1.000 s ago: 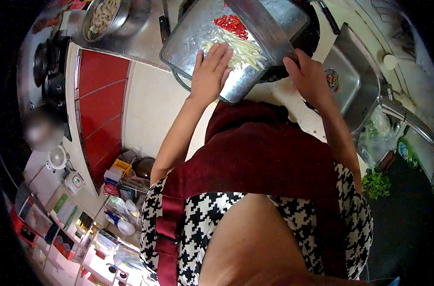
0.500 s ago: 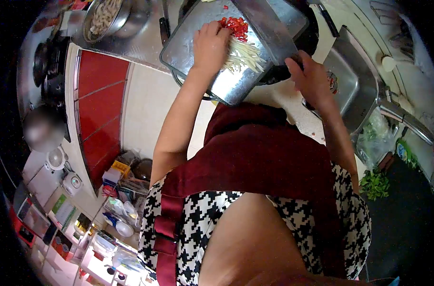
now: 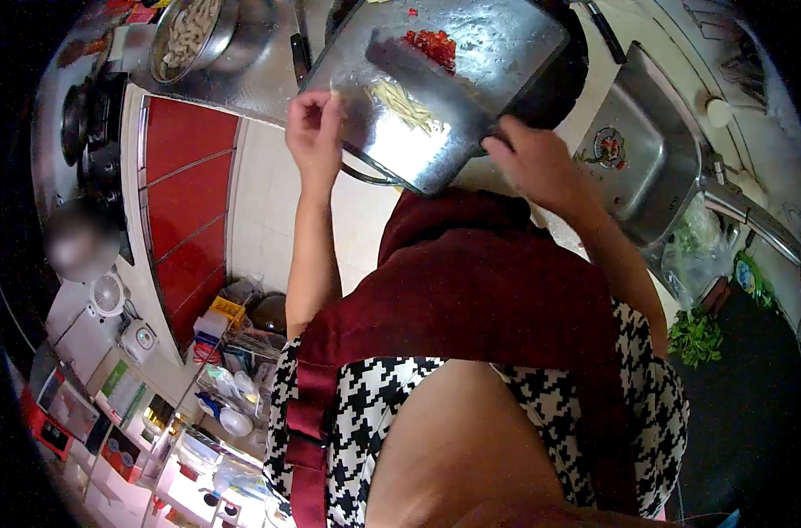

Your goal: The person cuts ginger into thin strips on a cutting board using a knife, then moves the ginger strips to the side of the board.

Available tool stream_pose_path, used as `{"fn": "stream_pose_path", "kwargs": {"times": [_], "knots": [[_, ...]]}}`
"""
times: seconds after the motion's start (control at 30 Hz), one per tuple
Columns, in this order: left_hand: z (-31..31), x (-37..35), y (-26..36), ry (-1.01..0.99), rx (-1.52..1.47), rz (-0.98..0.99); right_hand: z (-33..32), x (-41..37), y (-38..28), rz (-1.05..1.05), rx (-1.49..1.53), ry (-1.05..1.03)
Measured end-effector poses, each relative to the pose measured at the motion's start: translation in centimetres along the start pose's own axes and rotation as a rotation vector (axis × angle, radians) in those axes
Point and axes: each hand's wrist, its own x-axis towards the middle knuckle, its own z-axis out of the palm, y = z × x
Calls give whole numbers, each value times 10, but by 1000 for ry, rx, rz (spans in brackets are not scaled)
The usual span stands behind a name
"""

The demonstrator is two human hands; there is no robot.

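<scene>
My right hand (image 3: 538,165) grips the handle of a cleaver (image 3: 457,92), whose broad blade lies low over a metal cutting board (image 3: 506,44), slanting up to the left. On the far side of the blade is a heap of chopped red chili (image 3: 432,50); on the near side lie pale, thin-cut strips (image 3: 405,107), partly covered by the blade. My left hand (image 3: 317,132) is at the board's left edge, apart from the food, with its fingers curled in and the thumb side raised. Whatever it may pinch is too small to make out.
A steel bowl (image 3: 189,40) of pale pieces stands at the upper left, and a black-handled knife (image 3: 301,60) lies left of the board. At right are the sink (image 3: 651,150), a faucet (image 3: 752,220), a plastic bag of greens (image 3: 695,255) and leafy herbs (image 3: 695,336).
My left hand has left the chili and strips and moved left to the board's edge. The cleaver has swung left and down, its blade now between the two heaps.
</scene>
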Motion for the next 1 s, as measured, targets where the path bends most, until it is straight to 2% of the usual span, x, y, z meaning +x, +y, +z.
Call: {"fn": "stream_pose_path", "kwargs": {"times": [0.03,0.13,0.23,0.3,0.37,0.47,0.6,0.7,0.83,1.0], "knots": [[-8,-5,0,18,-46,-75,9,2,0,-49,-9,-57],[-29,-12,-8,-169,-148,-242,24,7,-4,-117,-127,-105],[-32,-15,-8,-445,16,-373,24,13,-2,-82,-188,-82],[-16,-14,-8,-592,59,-303,18,16,3,-72,-205,-39],[6,-9,-2,-639,163,-111,11,18,7,-101,-207,12],[29,3,-11,-576,576,188,8,18,3,-69,-237,-4],[42,-9,-7,-321,502,40,11,16,5,-102,-214,23],[31,-19,-11,-251,532,132,7,10,-2,-77,-165,-9],[29,-22,-17,-262,556,440,7,2,-7,-47,-164,-44],[36,-20,-25,-274,570,499,10,1,-8,-4,-221,-93]]}}
